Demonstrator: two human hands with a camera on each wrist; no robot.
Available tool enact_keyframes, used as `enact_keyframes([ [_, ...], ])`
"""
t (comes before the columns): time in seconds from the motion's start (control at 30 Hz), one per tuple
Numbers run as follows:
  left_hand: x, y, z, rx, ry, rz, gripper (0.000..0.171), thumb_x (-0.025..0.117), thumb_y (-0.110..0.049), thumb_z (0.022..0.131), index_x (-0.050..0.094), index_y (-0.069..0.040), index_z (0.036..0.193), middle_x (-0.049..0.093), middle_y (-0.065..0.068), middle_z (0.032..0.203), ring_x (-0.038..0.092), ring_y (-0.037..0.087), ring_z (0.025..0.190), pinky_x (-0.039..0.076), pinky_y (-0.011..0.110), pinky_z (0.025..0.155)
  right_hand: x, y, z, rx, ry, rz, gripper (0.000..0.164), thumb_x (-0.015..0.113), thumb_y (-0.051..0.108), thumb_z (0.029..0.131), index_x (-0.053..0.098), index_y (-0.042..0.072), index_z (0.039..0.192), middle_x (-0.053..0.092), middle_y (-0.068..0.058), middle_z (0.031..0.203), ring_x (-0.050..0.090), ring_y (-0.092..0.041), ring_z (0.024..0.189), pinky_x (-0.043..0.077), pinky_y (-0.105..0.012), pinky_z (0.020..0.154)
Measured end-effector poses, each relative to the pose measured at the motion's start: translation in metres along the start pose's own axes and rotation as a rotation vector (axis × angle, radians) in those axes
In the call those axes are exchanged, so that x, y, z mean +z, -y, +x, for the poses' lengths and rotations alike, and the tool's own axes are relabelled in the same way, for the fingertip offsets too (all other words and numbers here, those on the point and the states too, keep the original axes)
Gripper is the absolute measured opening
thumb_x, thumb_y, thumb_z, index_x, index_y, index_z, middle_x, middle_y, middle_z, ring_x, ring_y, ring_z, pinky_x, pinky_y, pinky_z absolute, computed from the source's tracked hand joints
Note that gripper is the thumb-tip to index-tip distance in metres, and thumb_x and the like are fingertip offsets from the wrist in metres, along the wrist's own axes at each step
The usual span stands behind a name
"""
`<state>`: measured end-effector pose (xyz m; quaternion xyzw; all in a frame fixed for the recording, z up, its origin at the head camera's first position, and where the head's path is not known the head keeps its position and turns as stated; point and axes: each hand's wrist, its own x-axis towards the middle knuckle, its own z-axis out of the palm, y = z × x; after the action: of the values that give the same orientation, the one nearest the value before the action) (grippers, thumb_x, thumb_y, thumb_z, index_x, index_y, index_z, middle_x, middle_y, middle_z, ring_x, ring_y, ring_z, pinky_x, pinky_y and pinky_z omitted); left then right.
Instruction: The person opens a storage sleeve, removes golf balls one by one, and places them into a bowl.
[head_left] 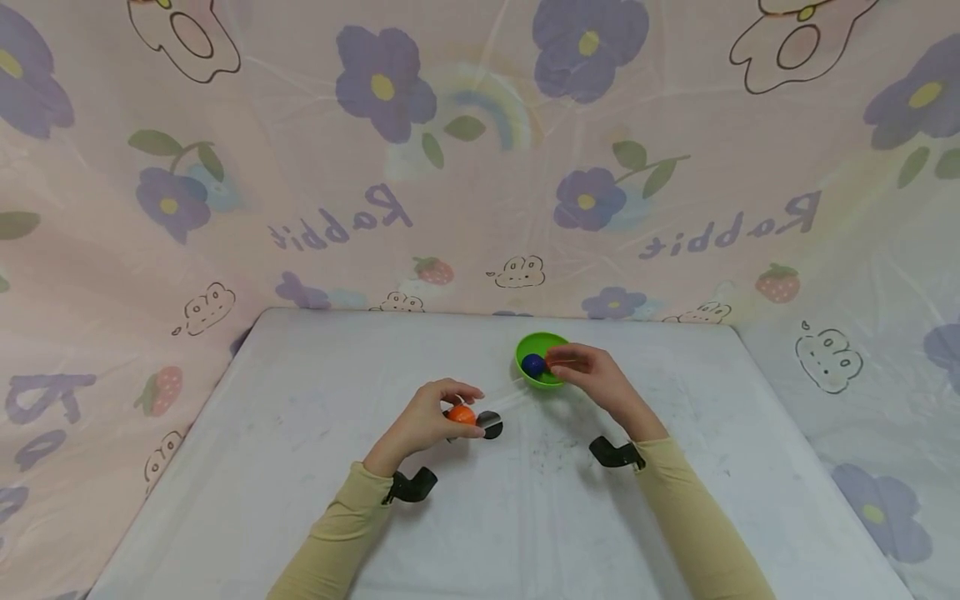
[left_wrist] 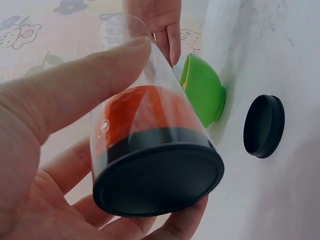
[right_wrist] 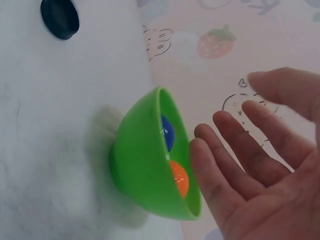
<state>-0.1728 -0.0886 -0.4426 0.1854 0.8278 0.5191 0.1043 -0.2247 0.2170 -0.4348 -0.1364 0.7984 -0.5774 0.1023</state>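
Note:
My left hand (head_left: pixel 423 421) grips a clear cylinder (left_wrist: pixel 165 135) with a black base (left_wrist: pixel 160 180), thumb on one side and fingers round the other. Inside it, by the base, lies an orange ball (head_left: pixel 461 416); the cylinder is tilted, its far end toward the green bowl (head_left: pixel 517 360). At the bowl's right rim is my right hand (head_left: pixel 600 383), its fingers loosely extended and nothing held in them in the right wrist view. A blue ball (right_wrist: pixel 168 133) and another orange ball (right_wrist: pixel 179 179) sit in the bowl.
A round black lid (left_wrist: pixel 264 126) lies on the white-covered table (head_left: pixel 300 467), close to the left hand. Behind the table and at its sides hangs a printed curtain (head_left: pixel 480 192). Each wrist wears a black camera mount (head_left: pixel 615 452).

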Motion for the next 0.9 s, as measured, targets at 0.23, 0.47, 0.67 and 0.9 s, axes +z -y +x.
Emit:
enact_keyframes([
  [0.23,-0.001,-0.004,0.001,0.009,-0.010,0.009,0.047,0.088,-0.024,0.068,0.069,-0.020,0.112,0.062,0.009,0.112,0.053,0.024,0.101,0.050,0.034,0.077,-0.003,0.009,-0.010,-0.001,0.016,0.121,0.040,0.059,0.022,0.097,0.054,-0.001,0.129,0.052,-0.024,0.131,0.048,-0.040,0.121,0.044,-0.037,0.097],
  [0.47,-0.001,-0.005,0.003,0.028,-0.011,0.018,0.047,0.088,-0.025,0.068,0.069,-0.021,0.111,0.062,0.010,0.111,0.054,0.023,0.101,0.050,0.034,0.076,-0.002,0.016,-0.017,0.000,0.034,0.236,0.045,0.058,0.023,0.097,0.050,-0.005,0.131,0.048,-0.031,0.132,0.046,-0.044,0.121,0.041,-0.043,0.100],
  [0.67,-0.001,-0.006,0.003,0.042,-0.009,0.021,0.048,0.088,-0.025,0.068,0.069,-0.021,0.111,0.061,0.010,0.111,0.054,0.023,0.100,0.050,0.034,0.074,0.003,0.022,-0.026,0.017,0.043,0.280,0.044,0.056,0.022,0.098,0.049,-0.007,0.131,0.050,-0.025,0.132,0.048,-0.039,0.122,0.040,-0.045,0.100],
  [0.9,0.000,-0.006,0.004,0.042,-0.002,0.025,0.048,0.088,-0.024,0.068,0.069,-0.020,0.112,0.061,0.010,0.112,0.053,0.023,0.101,0.050,0.034,0.074,0.009,0.015,-0.036,0.015,0.072,0.310,0.048,0.057,0.025,0.098,0.048,-0.006,0.133,0.049,-0.025,0.134,0.048,-0.038,0.122,0.041,-0.042,0.100],
])
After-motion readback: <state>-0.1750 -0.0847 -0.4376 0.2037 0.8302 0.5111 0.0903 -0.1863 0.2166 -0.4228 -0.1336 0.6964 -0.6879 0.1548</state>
